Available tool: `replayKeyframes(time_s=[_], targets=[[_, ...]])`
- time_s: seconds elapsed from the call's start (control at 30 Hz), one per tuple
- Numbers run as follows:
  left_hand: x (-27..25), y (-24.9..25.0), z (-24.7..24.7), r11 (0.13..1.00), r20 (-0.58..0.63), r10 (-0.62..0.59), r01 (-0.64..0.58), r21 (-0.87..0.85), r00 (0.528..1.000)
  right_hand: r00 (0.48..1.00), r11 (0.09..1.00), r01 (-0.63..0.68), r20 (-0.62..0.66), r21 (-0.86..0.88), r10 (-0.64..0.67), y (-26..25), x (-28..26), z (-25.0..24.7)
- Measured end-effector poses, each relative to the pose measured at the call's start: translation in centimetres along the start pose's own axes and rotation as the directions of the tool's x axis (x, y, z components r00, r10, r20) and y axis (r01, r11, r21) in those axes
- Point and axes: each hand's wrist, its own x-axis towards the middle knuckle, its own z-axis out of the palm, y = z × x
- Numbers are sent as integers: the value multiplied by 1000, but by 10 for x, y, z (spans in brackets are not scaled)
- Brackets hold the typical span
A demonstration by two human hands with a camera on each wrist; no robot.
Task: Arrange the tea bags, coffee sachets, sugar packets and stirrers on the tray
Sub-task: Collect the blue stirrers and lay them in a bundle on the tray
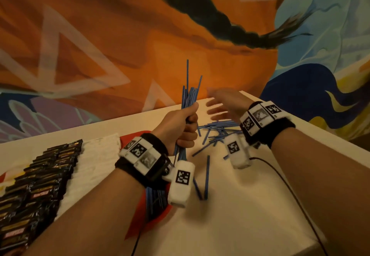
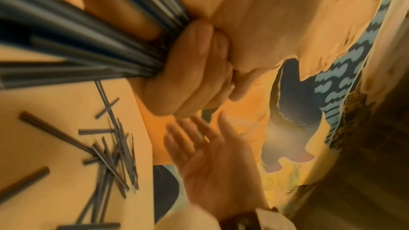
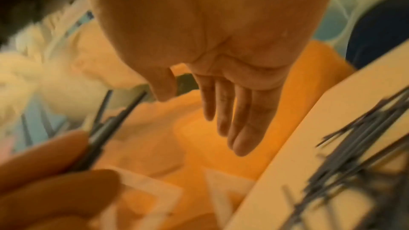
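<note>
At the lower left of the head view, rows of dark coffee sachets (image 1: 34, 185) lie overlapping on the red tray (image 1: 140, 221), with white packets (image 1: 96, 155) beside them toward the middle of the frame. Whether those white packets are sugar or tea cannot be told. A few blue stirrers (image 1: 155, 197) rest on the tray under the left wrist, and two more loose ones lie on the white desk (image 1: 230, 215) at the lower middle.

At the center of the frame, the left hand (image 1: 180, 127) is curled in a fist round a bundle of stirrers (image 1: 189, 95), holding it upright so the ends fan out above and below the fist. The left wrist view shows the fingers (image 2: 194, 76) wrapped tightly round the sticks.

Just right of it, the right hand (image 1: 222, 105) is blurred, its fingers spread and straight, holding nothing, near the bundle but apart from it. Below this hand a scattered heap of stirrers (image 1: 216, 133) lies on the desk. Behind the desk, filling the upper frame, is an orange and blue painted wall (image 1: 120, 35).
</note>
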Motion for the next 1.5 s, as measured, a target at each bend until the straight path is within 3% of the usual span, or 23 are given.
replayKeyframes(time_s=[0.07, 0.13, 0.3, 0.47, 0.57, 0.63, 0.73, 0.87, 0.97, 1.03, 1.1, 1.17, 1.23, 1.37, 1.5], targets=[[-5, 0, 1, 999, 39, 5, -3, -38, 999, 994, 977, 107, 14, 184, -111, -18, -6, 20], [-8, -1, 1, 997, 76, 3, 3, -74, 997, 967, 933, 254, -41, 254, -252, -37, -9, 37], [-16, -2, -10, 993, 105, 28, -16, -118, 994, 836, 833, 549, -24, 71, -548, -65, -17, 56], [-21, 1, -22, 993, 102, 113, -107, -56, 988, 761, 765, 643, -73, -41, -644, -64, -15, 60], [-27, 7, -27, 988, 117, 153, -149, -45, 981, 685, 683, 701, -71, -203, -725, -64, -12, 62], [-30, 9, -31, 984, 100, 175, -171, -43, 980, 653, 649, 730, -60, -215, -755, -65, -13, 62], [-32, 13, -37, 979, 64, 199, -195, -56, 978, 664, 661, 742, -5, -112, -747, -68, -15, 63], [-33, 15, -36, 973, 28, 220, -218, -72, 975, 685, 655, 728, 215, -203, -696, -68, -16, 69], [-34, 19, -34, 946, -35, 295, -297, -132, 955, 686, 674, 725, 231, -140, -690, -68, -18, 73], [-35, 26, -41, 880, -164, 399, -428, -208, 902, 728, 742, 671, 177, 13, -662, -67, -20, 79], [-37, 36, -55, 769, -333, 501, -587, -253, 799, 821, 841, 528, 182, 119, -542, -61, -21, 90], [-41, 44, -70, 664, -460, 570, -712, -230, 681, 895, 942, 312, 294, 123, -335, -52, -20, 107], [-44, 47, -81, 612, -533, 587, -765, -201, 610, 901, 976, 97, 400, 197, -170, -43, -18, 125], [-41, 43, -86, 609, -567, 594, -779, -146, 571, 877, 877, -151, 471, 456, -94, -36, -19, 146], [-35, 38, -81, 628, -550, 620, -774, -80, 559, 855, 806, -249, 513, 537, -77, -35, -17, 151]])
